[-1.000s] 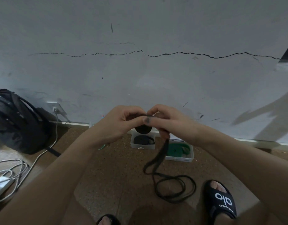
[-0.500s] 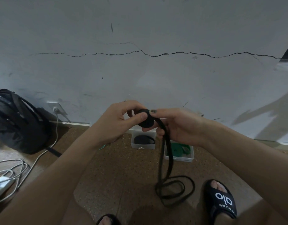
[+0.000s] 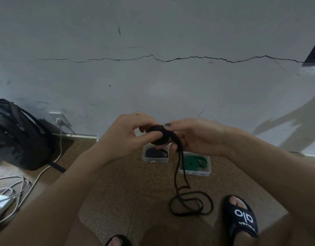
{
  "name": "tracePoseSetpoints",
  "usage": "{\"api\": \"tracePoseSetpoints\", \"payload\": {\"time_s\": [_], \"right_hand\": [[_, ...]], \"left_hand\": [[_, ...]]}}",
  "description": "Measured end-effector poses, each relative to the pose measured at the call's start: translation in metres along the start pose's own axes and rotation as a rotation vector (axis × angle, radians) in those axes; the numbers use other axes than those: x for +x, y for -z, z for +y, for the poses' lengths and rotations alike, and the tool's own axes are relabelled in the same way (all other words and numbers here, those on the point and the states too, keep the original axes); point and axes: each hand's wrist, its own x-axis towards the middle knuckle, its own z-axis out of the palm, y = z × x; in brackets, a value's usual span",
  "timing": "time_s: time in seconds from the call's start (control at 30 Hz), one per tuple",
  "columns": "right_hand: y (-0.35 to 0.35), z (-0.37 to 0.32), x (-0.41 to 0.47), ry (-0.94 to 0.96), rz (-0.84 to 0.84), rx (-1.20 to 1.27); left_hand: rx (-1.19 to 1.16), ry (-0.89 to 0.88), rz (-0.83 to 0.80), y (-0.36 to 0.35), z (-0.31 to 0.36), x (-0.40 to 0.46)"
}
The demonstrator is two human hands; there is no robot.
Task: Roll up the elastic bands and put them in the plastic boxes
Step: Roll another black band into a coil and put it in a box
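- The pale grey plastered wall point(image 3: 171, 89), with a long dark crack running across it, fills the upper half of the view; everything below is placed against the clear plastic box holding a green band.
- The brown speckled floor point(image 3: 128, 189) carries that box and everything else.
- A black fabric backpack point(image 3: 16, 134) leans against the wall, far to the left of the box, with white cables point(image 3: 13, 187) coiled on the floor in front of it.
- A black slide sandal with white lettering point(image 3: 242, 217) sits on a foot, nearer the camera than the box and a little right of it.
- The left hand point(image 3: 128, 134) is raised above and left of the box; its grip pinches the rolled part of the band between thumb and fingers.
- The right hand point(image 3: 197, 137) is raised directly above the box; its grip has thumb and fingers curled round the same roll and the strap leaving it.
- The clear plastic box holding a green band point(image 3: 195, 172) stands near the wall's foot.
- The smaller clear plastic box with a dark rolled band inside point(image 3: 155, 159) stands just left of it.
- The black elastic band point(image 3: 161, 137) is partly wound into a tight roll between the two hands, above the boxes; its loose length hangs in front of the green-band box and lies looped on the floor nearer the camera.
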Motion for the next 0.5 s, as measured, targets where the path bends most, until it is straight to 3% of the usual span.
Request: {"api": "tracePoseSetpoints", "payload": {"time_s": [0.2,0.4,0.5], "right_hand": [[-0.014,0.006,0.006,0.077,0.152,-0.153],[-0.008,0.003,0.002,-0.012,-0.049,0.016],[-0.008,0.004,0.004,-0.003,-0.028,-0.011]], "left_hand": [[0.029,-0.041,-0.064,-0.006,0.005,0.004],[-0.206,0.067,0.018,-0.003,0.004,-0.001],[-0.182,0.064,0.005,-0.003,0.004,-0.002]]}}
